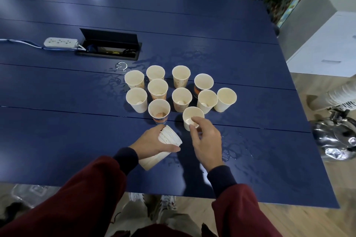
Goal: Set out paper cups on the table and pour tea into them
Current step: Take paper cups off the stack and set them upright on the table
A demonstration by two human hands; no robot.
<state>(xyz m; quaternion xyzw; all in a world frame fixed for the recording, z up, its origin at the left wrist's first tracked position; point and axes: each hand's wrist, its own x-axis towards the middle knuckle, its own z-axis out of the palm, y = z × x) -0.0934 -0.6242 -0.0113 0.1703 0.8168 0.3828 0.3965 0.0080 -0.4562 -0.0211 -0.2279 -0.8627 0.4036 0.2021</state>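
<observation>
Blue table (pixel 250 63), wet in patches: 11 paper cups set out.
Right hand (pixel 206 140) pinching the near rim of the front cup (pixel 187 113), upright on the table. Just left of that grip, left hand (pixel 152 142) wrapped round a tilted stack of cups (pixel 170 136), rims up and away. Beyond both grips, the other 10 cups (pixel 181 99) clustered upright, with a brownish bottom in the one nearest the stack.
</observation>
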